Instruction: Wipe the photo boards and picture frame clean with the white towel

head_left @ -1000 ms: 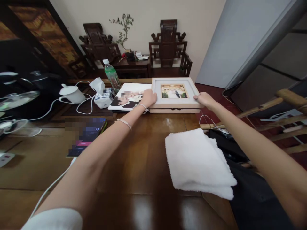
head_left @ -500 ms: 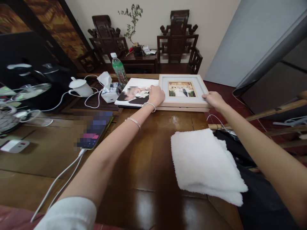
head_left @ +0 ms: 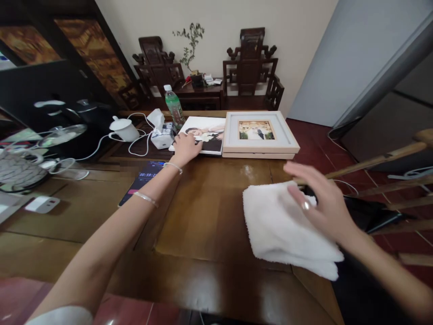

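Observation:
My left hand (head_left: 186, 148) lies with fingers spread on the left front part of a white photo album (head_left: 199, 122) with a portrait on its cover. A pale wooden box with a framed photo in its lid (head_left: 286, 144) sits against the album's right side, near the table's far edge. My right hand (head_left: 321, 205), slightly blurred, hovers over a folded white towel (head_left: 270, 230). Its fingers are stretched out, the thumb apart, and nothing is in it. A ring shows on this hand.
Left of the album stand a tissue box (head_left: 163, 136), a green-labelled bottle (head_left: 174, 106) and a white lidded mug (head_left: 126, 131). A phone (head_left: 144, 176) lies partly behind my left forearm. White cables and a charger (head_left: 42, 204) are at left; bamboo poles (head_left: 379, 160) at right.
My right hand has let go of the box's right edge and come back over the towel. My left hand has slid left across the album. The box has stayed beside the album.

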A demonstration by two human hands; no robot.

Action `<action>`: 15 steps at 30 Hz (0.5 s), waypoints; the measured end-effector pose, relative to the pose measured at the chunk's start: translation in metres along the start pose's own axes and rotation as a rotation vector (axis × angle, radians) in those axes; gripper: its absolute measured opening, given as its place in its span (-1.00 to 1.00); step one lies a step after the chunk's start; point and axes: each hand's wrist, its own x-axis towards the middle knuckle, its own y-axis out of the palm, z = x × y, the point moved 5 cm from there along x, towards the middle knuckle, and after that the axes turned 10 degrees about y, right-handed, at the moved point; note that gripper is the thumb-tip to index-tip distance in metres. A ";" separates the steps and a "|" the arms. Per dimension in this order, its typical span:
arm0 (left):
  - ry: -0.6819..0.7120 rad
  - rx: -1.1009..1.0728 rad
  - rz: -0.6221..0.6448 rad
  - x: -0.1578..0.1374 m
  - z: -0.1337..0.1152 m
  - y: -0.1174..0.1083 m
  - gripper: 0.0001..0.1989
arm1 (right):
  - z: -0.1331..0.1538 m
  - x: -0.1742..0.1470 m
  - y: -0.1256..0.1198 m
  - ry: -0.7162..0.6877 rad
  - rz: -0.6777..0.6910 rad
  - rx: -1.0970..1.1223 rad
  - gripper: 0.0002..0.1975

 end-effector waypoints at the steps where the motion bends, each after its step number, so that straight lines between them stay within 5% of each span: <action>1: -0.044 -0.003 0.009 -0.006 0.010 -0.001 -0.46 | 0.014 -0.024 0.000 -0.053 0.004 0.033 -0.59; 7: -0.136 -0.085 -0.077 -0.019 0.032 0.002 -0.47 | 0.055 -0.114 0.022 -0.405 0.172 -0.135 -0.69; 11: -0.352 -0.260 -0.142 -0.022 0.039 0.003 -0.37 | 0.055 -0.115 0.027 -0.337 0.181 -0.327 -0.73; 15: -0.550 -0.857 -0.308 -0.029 0.043 0.007 -0.24 | 0.055 -0.102 0.037 -0.227 0.203 -0.422 -0.84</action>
